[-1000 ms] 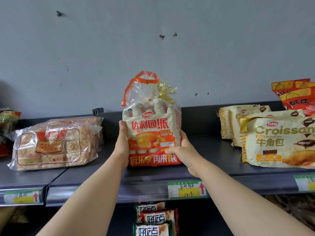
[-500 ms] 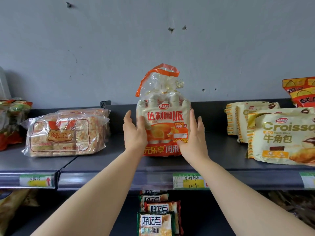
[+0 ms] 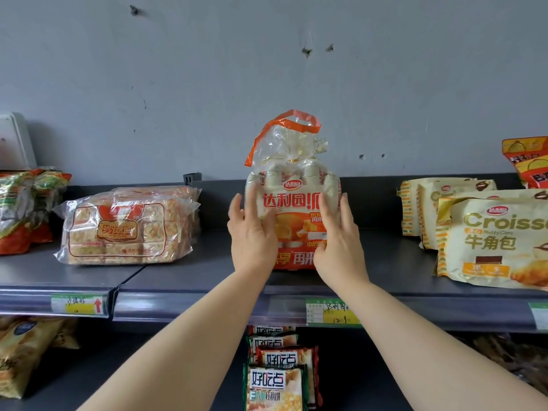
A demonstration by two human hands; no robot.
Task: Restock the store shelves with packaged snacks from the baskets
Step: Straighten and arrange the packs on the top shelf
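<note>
The snack bag [image 3: 293, 203] stands upright on the dark shelf [image 3: 207, 271], between the left hand [image 3: 252, 235] and the right hand [image 3: 339, 241], whose straight fingers lie on its front. It is clear plastic printed orange and white, holds small wrapped cakes, and has a gold-tied neck with an orange loop on top.

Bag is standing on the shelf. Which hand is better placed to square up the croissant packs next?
Right, probably. The right hand rests on the right side of the bag, nearest the croissant packs, with bare shelf between. The left hand, on its left side, would have to cross the bag.
</note>
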